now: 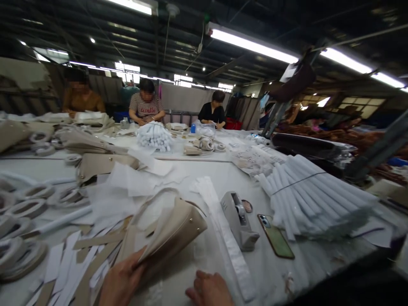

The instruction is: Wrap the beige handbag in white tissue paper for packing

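Observation:
My left hand (pixel 123 276), at the bottom, is closed on the edge of a beige handbag (pixel 174 229). The bag lies tilted on the table, with small metal studs on its end and a thin strap looped at its top. To the right, my right hand (pixel 212 289) is low over the white tabletop, fingers loosely bent, thumb apart, nothing visible in it. A long white strip (pixel 225 238) lies just beyond that hand. Beside the strip stands a grey tape dispenser (pixel 237 223). Thin white sheets (pixel 124 182) lie behind the bag.
A phone (pixel 276 236) lies right of the dispenser, near a tied bundle of white tubes (pixel 312 195). Cut strips (pixel 73 259) and rolls of tape (pixel 25 208) crowd the left. Across the table, a co-worker (pixel 146 104) and two other people sit by more bags and a second bundle (pixel 154 136).

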Tool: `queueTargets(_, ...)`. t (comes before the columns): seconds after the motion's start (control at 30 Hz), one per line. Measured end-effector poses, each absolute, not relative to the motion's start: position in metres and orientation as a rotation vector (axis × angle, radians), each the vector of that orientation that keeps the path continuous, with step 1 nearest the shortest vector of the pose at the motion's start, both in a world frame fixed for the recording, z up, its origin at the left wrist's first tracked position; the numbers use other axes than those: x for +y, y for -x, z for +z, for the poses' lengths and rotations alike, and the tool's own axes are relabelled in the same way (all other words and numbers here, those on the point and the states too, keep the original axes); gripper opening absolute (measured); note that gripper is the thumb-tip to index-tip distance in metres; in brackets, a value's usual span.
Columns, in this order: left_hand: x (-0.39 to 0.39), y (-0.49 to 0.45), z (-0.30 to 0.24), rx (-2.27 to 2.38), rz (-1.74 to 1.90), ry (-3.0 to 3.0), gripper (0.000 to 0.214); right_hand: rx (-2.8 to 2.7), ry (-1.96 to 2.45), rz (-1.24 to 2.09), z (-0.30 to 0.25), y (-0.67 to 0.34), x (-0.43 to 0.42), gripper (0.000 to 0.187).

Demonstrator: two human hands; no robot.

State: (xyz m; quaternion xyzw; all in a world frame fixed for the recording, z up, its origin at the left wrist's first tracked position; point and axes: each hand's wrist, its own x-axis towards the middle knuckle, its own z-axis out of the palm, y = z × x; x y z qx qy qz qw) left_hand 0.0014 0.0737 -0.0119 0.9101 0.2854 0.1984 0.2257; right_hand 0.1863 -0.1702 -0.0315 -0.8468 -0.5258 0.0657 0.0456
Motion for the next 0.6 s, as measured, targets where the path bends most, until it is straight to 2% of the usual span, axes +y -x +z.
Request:
queueTargets(0.17,0.061,-0.012,0.006,0.856,0.550,-2.436,0.033,-1.454,2.493,-0.173,-0.014,-0.213,-0.150,0.030)
queueTargets(0.33,0.063,-0.011,0.012,0.901,0.497,-2.365,0.033,-1.620,2.493,-0.325,-0.065,-0.218,-0.139,0.040)
queueTargets(0.43,0.064,-0.012,0.016,0.874,0.487,-2.325,0.032,-1.883,2.306,-0.404,-0.095,-0.202,-0.146,0.044)
queueTargets(0.6,0.059,-0.016,0.014,0.753,0.519,-2.350,0.038,-2.050,2.137,-0.546,-0.098,-0.203,-0.146,0.051)
